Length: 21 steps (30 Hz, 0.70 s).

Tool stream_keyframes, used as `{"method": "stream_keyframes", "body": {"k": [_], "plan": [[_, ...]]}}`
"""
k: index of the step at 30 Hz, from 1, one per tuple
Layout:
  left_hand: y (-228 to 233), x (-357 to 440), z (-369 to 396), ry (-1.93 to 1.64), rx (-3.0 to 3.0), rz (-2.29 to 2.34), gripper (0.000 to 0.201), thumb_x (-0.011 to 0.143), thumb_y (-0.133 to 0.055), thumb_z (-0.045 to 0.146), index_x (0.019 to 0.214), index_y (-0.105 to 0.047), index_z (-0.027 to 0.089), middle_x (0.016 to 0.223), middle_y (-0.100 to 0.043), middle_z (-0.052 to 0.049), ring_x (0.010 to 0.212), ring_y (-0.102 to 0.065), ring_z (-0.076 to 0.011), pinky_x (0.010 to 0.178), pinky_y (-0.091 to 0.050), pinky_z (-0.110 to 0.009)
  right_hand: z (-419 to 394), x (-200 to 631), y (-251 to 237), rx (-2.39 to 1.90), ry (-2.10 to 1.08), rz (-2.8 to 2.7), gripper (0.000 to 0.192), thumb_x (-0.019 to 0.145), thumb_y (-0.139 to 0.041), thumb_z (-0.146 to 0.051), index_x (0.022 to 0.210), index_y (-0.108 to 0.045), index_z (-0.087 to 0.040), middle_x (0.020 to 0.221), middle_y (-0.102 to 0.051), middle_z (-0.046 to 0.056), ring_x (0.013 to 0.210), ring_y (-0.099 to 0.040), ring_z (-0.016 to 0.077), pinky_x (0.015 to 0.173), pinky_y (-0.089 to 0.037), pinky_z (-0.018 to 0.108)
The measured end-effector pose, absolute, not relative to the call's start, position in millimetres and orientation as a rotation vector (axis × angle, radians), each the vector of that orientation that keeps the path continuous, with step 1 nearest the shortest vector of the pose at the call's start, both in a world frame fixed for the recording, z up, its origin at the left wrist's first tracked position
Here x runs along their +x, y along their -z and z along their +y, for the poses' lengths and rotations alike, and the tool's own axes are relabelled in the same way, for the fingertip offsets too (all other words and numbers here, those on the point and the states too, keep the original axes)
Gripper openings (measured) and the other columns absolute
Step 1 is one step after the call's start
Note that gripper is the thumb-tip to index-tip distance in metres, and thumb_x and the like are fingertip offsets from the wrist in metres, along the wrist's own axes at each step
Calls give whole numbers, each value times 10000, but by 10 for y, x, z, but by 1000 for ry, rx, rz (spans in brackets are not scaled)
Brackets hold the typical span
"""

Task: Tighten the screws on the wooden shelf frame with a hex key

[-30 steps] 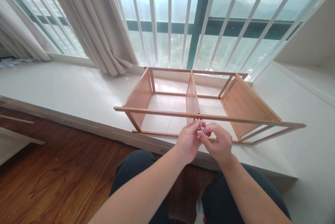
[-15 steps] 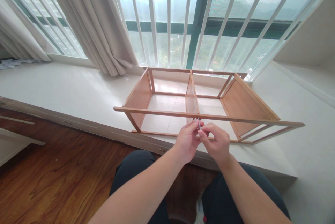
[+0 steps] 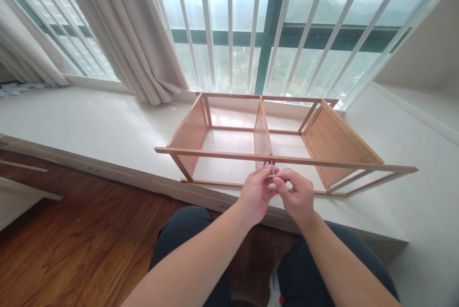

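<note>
1. No brand, label or readable writing anywhere in view.
2. Left hand (image 3: 256, 194) and right hand (image 3: 297, 197) meeting fingertip to fingertip, both pinched on a thin metal tool (image 3: 273, 169).
3. Tool upright, tip at the front rail (image 3: 215, 155) of a wooden shelf frame (image 3: 322, 139), by the middle divider (image 3: 263, 130).
4. Frame lying on a white window ledge (image 3: 89, 125), near the window bars (image 3: 229, 25).
5. Curtain (image 3: 136, 34) hanging left; dark trousers (image 3: 186, 240) and wood floor (image 3: 71, 249) below.

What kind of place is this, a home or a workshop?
Probably a room in a high-rise home: a wide white window ledge, drawn curtains, a barred window over distant hills, and a wooden floor.
</note>
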State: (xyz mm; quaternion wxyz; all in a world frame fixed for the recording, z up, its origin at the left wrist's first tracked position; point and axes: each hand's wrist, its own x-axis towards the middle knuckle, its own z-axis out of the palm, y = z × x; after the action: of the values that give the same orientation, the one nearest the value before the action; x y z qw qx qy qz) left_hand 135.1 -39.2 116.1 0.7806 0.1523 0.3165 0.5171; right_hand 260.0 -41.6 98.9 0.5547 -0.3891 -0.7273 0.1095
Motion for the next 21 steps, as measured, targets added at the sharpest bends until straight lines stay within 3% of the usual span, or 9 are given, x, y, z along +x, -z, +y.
{"method": "stream_keyframes", "body": {"k": [11,21], "plan": [[-1126,1382,-413,-1107,316,723,310,712,-805,409,850,-714,148,841,-665,-49,787,-598,-156,686,-435,-270,-425,2635,-973,-948,-302,-1701,198,985,-627,-291,814,-675,-204,748,-723,21,658,-669,159,602,-522,265],[-1132,1397,-430,-1116,357,757,339,644,-842,405,813,-669,167,822,-632,-21,735,-565,-134,633,-370,-259,-421,2662,-937,-981,-345,-1708,245,992,-616,-330,796,-684,-199,722,-720,18,635,-663,160,591,-520,270]]}}
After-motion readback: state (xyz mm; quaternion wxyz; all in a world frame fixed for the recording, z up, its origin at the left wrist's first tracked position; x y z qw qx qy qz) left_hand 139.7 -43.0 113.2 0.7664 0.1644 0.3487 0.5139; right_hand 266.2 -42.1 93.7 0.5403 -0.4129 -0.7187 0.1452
